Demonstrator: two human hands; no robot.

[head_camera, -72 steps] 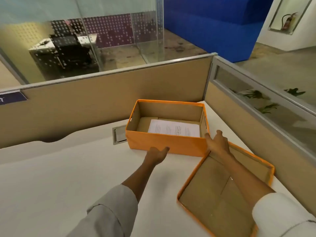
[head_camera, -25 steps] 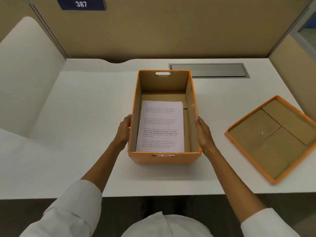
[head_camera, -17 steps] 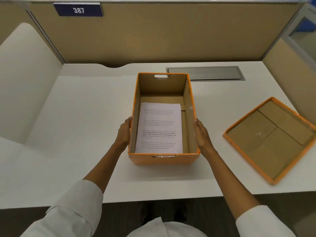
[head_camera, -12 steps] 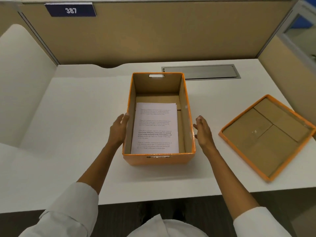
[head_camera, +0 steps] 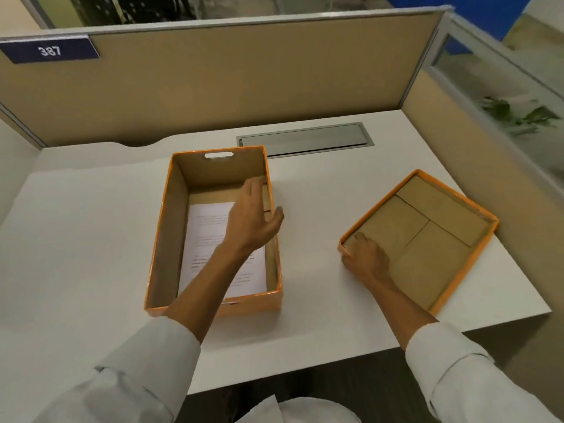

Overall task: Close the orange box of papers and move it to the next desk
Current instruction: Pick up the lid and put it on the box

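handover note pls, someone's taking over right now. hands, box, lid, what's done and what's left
Left hand: open, in the air above the orange box, holding nothing.
Right hand: on the near-left corner of the lid, fingers over its rim; lid not visibly lifted.
Box: open on the white desk, papers flat inside.
Lid: upside down on the desk, to the right of the box, apart from it.
Done: nothing yet.
Left: flip the lid, fit it on the box, carry the box to the next desk.
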